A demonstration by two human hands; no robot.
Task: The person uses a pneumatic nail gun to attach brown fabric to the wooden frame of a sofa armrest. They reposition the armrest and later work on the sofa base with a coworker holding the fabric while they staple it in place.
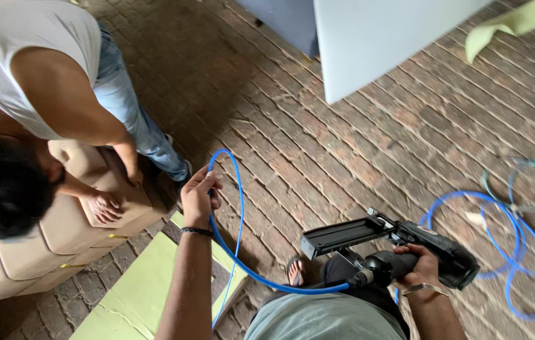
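Left hand (200,196), fingers curled round the blue hose (240,208). Right hand (420,264) clamped on black nail gun (399,247), fingertips hidden. Co-worker presses tan cushion (60,233); hose coil (519,239) blurred.

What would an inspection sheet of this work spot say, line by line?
Surface: brick floor, bare and uneven.
Job's things: black pneumatic stapler; blue air hose.
Clutter: yellow-green foam sheets on the floor; a scrap at top right.
Hands: left hand grips a loop of the hose; right hand holds the stapler's handle.
Cables: hose runs from the stapler to the left hand; more lies in coils on the bricks.
Surroundings: another person leans on a beige cushioned piece; pale panel above.
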